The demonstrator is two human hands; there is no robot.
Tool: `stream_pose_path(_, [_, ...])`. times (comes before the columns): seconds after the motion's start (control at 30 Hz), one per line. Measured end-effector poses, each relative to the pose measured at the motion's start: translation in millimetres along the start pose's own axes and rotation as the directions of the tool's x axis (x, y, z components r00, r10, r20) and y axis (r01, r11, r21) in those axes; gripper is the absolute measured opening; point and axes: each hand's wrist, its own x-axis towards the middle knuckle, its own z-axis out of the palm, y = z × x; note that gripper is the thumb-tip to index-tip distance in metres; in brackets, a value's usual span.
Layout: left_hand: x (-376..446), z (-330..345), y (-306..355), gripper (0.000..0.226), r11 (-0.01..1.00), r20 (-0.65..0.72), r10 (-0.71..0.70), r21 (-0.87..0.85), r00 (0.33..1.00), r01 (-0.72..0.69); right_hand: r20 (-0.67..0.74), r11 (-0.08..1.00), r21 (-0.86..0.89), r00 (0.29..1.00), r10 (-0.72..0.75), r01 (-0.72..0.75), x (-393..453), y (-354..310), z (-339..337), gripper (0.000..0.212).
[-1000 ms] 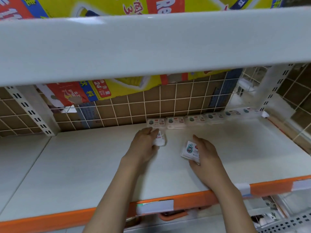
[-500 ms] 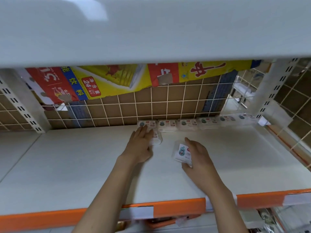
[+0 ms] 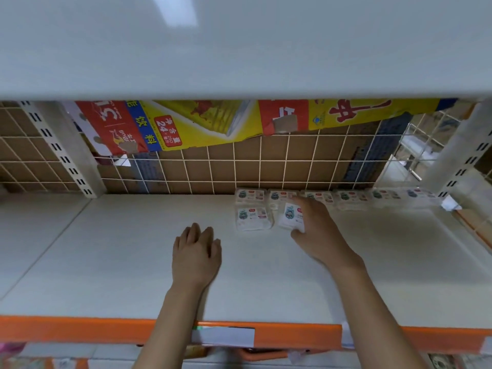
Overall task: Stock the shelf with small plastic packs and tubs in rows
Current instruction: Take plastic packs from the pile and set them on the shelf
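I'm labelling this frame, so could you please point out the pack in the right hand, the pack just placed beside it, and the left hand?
Held pack (image 3: 290,214): head view, printed top face.
Placed pack (image 3: 252,217): head view, label centre.
Left hand (image 3: 196,253): head view, back of hand.

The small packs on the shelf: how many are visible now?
8: six along the back grid, one in front, one in the right hand.

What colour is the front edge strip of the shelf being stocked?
Orange, with white label tags stuck on it; the front edge strip of the white metal shelf shows best in the head view.
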Motion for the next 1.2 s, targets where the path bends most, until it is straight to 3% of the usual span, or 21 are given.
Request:
stream_pose_path(0.27, [-4.3, -6.0, 6.6, 0.055, 0.994, -0.026, -0.058, -0.09, 0.998, 0.055, 0.123, 0.986, -0.16, 0.992, -0.019, 0.039, 16.4, 3.0, 18.5, 0.064])
stream_pose_path(0.7, [-3.0, -7.7, 6.3, 0.055, 0.996, 0.083, -0.075, -0.047, 0.994, 0.08, 0.025, 0.988, -0.148, 0.999, -0.03, 0.034, 4.1, -11.6, 32.7, 0.055])
stream_pose_path(0.9, [-2.5, -22.8, 2.0, 0.03, 0.994, 0.092, -0.048, -0.098, 0.995, 0.057, 0.018, 0.995, -0.084, 0.999, -0.044, 0.045, -22.9, -60.1, 60.0, 0.051])
stream_pose_path(1.07, [-14.1, -63.6, -46.5, 0.056, 0.994, 0.132, -0.024, -0.102, 0.991, 0.038, -0.049, 0.997, -0.072, 0.999, -0.013, 0.009, -41.0, -108.6, 97.1, 0.044])
stream_pose_path(1.2, [-24.1, -94.6, -118.3, 0.049, 0.988, 0.053, -0.086, -0.122, 0.995, 0.092, -0.072, 0.997, -0.063, 0.997, -0.038, 0.033, -38.0, -160.4, 127.7, 0.042])
